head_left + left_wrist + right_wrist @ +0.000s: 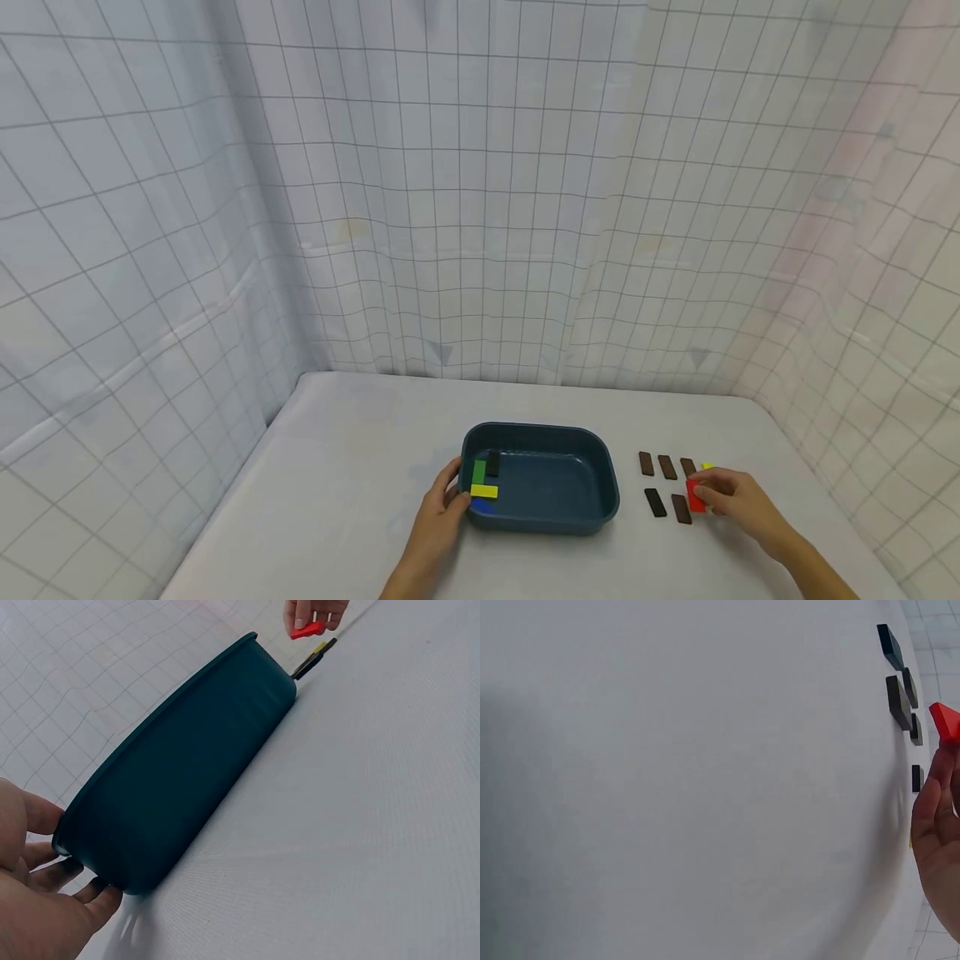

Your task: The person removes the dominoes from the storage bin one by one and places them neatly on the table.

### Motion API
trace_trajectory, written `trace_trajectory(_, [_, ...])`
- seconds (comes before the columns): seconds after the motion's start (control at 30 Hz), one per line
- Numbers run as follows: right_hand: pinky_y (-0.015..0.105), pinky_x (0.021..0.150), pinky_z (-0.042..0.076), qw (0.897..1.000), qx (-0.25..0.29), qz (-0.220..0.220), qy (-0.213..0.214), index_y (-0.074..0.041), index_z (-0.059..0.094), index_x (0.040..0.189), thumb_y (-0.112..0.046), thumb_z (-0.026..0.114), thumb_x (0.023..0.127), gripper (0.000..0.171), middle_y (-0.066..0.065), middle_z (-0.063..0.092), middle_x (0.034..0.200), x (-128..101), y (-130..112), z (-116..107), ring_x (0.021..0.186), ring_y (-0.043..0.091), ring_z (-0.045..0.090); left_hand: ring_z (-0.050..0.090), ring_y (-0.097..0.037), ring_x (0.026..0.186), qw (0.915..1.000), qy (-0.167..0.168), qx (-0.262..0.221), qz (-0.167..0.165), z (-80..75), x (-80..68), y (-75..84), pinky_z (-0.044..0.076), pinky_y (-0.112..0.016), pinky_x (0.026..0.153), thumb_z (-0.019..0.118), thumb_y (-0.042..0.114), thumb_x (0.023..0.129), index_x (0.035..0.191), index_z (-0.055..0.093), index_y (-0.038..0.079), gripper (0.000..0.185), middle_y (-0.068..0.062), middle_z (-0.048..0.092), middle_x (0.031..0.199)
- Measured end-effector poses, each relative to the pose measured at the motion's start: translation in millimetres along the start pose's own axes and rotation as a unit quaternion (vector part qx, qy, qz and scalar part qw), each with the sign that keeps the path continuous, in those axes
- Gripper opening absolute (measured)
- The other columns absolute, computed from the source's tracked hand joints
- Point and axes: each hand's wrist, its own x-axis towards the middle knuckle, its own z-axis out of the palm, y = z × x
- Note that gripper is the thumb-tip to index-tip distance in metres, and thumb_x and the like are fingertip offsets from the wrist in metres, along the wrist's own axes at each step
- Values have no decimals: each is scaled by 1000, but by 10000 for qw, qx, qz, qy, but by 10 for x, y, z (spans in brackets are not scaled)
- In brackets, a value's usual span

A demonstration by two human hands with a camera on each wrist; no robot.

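Left hand gripping tray end; red block pinched in right hand.

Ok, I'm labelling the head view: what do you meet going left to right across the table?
Left hand → teal tray → dark brown pieces → red piece → right hand.

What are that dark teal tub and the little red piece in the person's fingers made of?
The teal tub looks like moulded plastic: one even colour, rounded corners, a rolled rim and a soft matt sheen. The red piece, pinched by the right hand, is a flat, sharp-edged tile with solid opaque colour; painted wood or plastic, the look leaves it open. The left hand holds the tub's end.
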Motion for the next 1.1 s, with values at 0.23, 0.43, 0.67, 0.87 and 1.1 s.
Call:
trace_trajectory(0.23, [30,62,52,9995,-26,314,-38,5,68,124,-25,71,99,39,6,67,94,-35,138,-27,76,21,58,32,-47,147,9998,-101,-102,112,-18,-13,-1,32,-61,115,50,3,104,161,32,4,60,-25,26,165])
trace_trajectory(0.43, [29,61,53,9964,-821,189,33,1,73,115,-19,75,96,28,3,66,93,-39,184,-2,79,20,56,31,-47,147,9995,-158,-171,204,-16,-15,-1,32,-60,114,50,3,104,161,32,3,59,-26,24,165])
trace_trajectory(0.67, [30,64,47,9876,-1547,102,243,-5,77,110,-19,76,94,21,0,64,92,-41,208,32,83,20,53,31,-48,147,9997,-112,-122,188,-7,-15,-12,32,-61,114,50,3,104,161,33,4,59,-26,25,165])
trace_trajectory(0.87, [31,66,47,9879,-1502,176,337,-5,76,111,-19,76,94,22,-1,64,90,-64,191,51,83,19,53,31,-48,147,9998,-93,-104,159,-16,-9,-20,31,-62,114,51,4,104,161,33,5,59,-25,26,165])
trace_trajectory(1.1, [31,63,55,9925,-1145,250,336,-2,74,115,-19,74,96,25,6,70,104,-33,138,37,88,22,63,32,-48,147,9999,-13,-4,144,-5,4,-23,31,-62,114,51,4,104,161,35,6,59,-24,27,165])
